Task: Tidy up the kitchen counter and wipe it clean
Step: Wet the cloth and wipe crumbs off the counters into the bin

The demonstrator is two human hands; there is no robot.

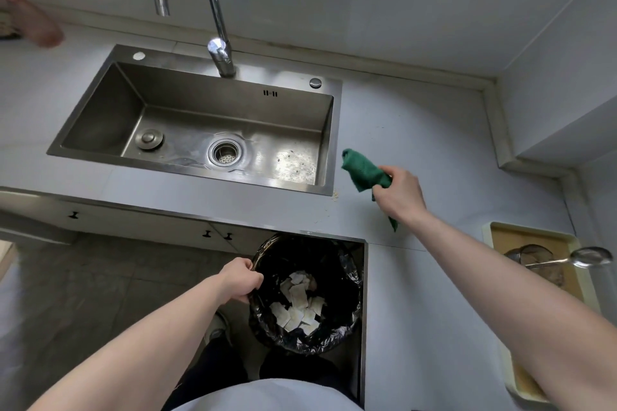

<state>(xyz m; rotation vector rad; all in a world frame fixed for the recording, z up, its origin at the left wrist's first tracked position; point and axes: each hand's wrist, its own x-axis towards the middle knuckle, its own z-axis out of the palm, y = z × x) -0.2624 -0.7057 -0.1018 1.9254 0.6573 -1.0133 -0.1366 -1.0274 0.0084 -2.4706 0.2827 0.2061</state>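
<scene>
- counter [417, 130]: pale grey worktop running along the wall and turning toward the viewer on the right; a few small crumbs lie near the sink's front right corner.
- sink [127, 100]: stainless steel basin set into the counter, with a round drain strainer in the floor and a plug lying to its left; water marks show on the bottom.
- faucet [213, 10]: tall chrome gooseneck mounted on the sink's rear ledge, spout curving over to the left.
- bin [337, 264]: round, lined with a black bag, held below the counter's front edge in the open gap under it; pale torn scraps lie inside.
- tray [500, 237]: cream-rimmed with a tan inner surface, on the counter at far right; a metal mesh strainer [567, 260] rests on it.
- right arm: reaches forward and left over the counter, forearm bare, wrist raised.
- left arm: extends forward and down toward the bin.
- green cloth [362, 170]: bunched, above the counter just right of the sink; one end points toward the sink, a tail hangs below the fist.
- right hand [400, 193]: fingers curled tight round the green cloth.
- left hand [238, 280]: knuckles up, fingers clamped on the bin's near left rim.
- a second person's hand at upper left is blurred; its pose cannot be told.
</scene>
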